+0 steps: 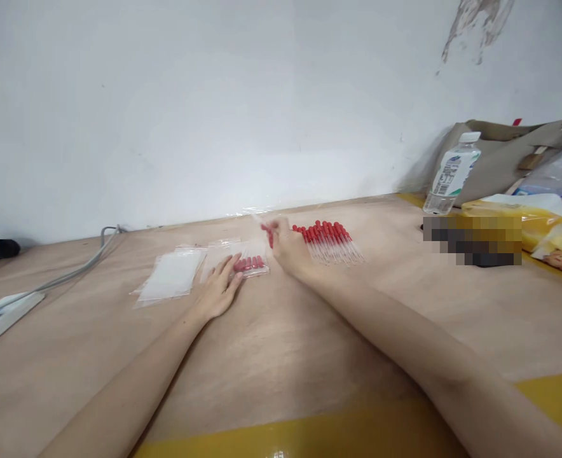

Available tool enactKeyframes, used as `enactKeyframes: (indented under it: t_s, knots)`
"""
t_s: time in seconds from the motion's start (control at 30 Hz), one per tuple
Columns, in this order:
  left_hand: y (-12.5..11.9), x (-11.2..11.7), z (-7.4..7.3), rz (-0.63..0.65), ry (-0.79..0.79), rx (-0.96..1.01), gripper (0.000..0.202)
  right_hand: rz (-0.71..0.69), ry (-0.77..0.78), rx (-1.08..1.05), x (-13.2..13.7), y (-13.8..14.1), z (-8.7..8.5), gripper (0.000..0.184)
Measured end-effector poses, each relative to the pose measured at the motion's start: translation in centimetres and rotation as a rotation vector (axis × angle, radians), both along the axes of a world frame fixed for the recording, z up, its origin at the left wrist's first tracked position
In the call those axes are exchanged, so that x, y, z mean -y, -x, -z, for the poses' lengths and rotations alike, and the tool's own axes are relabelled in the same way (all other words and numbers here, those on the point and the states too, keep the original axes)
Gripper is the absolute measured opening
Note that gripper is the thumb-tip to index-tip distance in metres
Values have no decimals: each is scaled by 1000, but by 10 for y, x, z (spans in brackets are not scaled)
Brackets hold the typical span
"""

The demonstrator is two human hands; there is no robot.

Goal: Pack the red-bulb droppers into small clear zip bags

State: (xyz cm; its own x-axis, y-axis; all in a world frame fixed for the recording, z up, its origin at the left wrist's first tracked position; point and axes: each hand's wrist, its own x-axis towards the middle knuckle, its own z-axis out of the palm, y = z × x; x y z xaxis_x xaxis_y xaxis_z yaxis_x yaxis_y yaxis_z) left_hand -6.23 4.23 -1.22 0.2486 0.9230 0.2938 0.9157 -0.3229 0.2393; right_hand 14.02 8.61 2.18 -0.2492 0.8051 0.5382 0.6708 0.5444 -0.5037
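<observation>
My left hand (220, 289) lies with its fingers spread over a clear plastic bag (255, 272) that has several red-ended pieces (248, 263) in it. Its fingertips touch the bag near the red ends. My right hand (288, 245) is pinched, slightly smeared by motion, around a red-ended stick (264, 226) with a pale, thin part pointing up and left. Right beside that hand lies a row of similar sticks (331, 238), with red ends toward the wall and thin clear stems toward me. A stack of flat clear bags (171, 275) sits left of my left hand.
On the right stand a water bottle (452, 173) and a grey-beige bag (500, 159), with a yellow package (524, 224) in front. A dark, blurred-out object (493, 259) lies nearby. At left are a grey cable (83, 267) and a white power strip (11, 318). A white wall (190, 114) borders the back.
</observation>
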Motion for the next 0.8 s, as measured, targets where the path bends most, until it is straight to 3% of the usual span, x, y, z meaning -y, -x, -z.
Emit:
enactKeyframes:
  t_s: [0.1, 0.27, 0.37, 0.47, 0.53, 0.67, 0.8]
  knots:
    - [2, -2, 3, -46, -49, 29, 53, 19, -79, 350, 1, 21, 12, 28]
    - [3, -3, 6, -60, -75, 27, 52, -89, -164, 463, 16, 34, 30, 24]
    - [5, -5, 8, -110, -161, 45, 55, -171, -221, 351, 26, 15, 35, 25]
    - [8, -8, 8, -245, -264, 39, 53, -241, -304, 321, 31, -26, 39, 24]
    - [11, -10, 6, -329, -300, 15, 47, -168, -311, 324, 30, -60, 43, 21]
    - [18, -19, 1, -419, -317, -57, 38, 116, -268, 240, 20, -118, 49, 17]
    - [30, -36, -1, -490, -192, -184, 39, 324, -123, 111, 11, -138, 52, 14]
